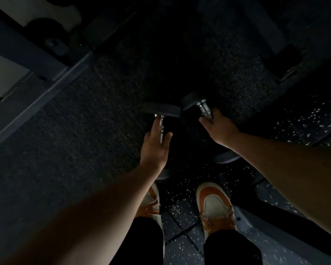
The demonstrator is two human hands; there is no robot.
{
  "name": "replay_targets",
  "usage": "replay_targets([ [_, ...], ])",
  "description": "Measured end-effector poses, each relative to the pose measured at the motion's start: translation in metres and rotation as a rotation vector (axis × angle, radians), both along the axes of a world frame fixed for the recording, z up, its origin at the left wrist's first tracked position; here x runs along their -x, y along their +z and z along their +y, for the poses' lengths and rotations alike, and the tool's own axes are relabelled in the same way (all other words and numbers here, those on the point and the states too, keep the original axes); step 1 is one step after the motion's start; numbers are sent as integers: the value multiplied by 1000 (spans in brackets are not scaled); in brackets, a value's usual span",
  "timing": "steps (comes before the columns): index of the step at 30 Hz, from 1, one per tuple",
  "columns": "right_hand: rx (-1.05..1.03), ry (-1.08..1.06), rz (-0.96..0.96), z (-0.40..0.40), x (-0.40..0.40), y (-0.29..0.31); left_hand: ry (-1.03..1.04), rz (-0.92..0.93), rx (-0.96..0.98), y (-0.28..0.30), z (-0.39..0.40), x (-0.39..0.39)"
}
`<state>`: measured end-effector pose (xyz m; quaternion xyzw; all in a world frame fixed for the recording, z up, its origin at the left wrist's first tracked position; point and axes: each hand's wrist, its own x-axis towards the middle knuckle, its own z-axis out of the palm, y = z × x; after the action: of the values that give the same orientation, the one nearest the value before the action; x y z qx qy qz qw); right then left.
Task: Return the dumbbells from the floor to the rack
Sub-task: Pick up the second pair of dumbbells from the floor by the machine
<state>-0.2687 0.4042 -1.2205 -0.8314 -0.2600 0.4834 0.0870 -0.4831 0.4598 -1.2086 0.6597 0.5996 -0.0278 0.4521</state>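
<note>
Two black dumbbells with chrome handles lie side by side on the dark floor mat in front of my feet. My left hand [157, 144] lies over the handle of the left dumbbell [161, 109], fingers apart, with the handle between index finger and thumb. My right hand [219, 127] rests on the handle of the right dumbbell [192, 102], thumb on one side and fingers on the other, not visibly closed around it. The near heads of both dumbbells are mostly hidden under my wrists. A dark rack frame [36, 92] runs diagonally at the upper left.
My orange-and-white shoes [215, 205] stand just behind the dumbbells on speckled rubber tiles. Another dark piece of equipment with a metal foot [294, 73] sits at the upper right. The scene is very dim.
</note>
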Motion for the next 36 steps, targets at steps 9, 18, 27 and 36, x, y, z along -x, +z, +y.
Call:
replay_targets([
  [9,-67,-67,-2,0,3,-3,148,-9,130,-15,12,-8],
  [18,-92,-183,112,2,-1,-11,144,-4,124,-24,18,-5],
  [27,-83,-335,225,-23,14,29,218,-18,205,15,1,-1],
  [36,-6,-459,197,-96,48,205,228,24,274,178,-57,18],
])
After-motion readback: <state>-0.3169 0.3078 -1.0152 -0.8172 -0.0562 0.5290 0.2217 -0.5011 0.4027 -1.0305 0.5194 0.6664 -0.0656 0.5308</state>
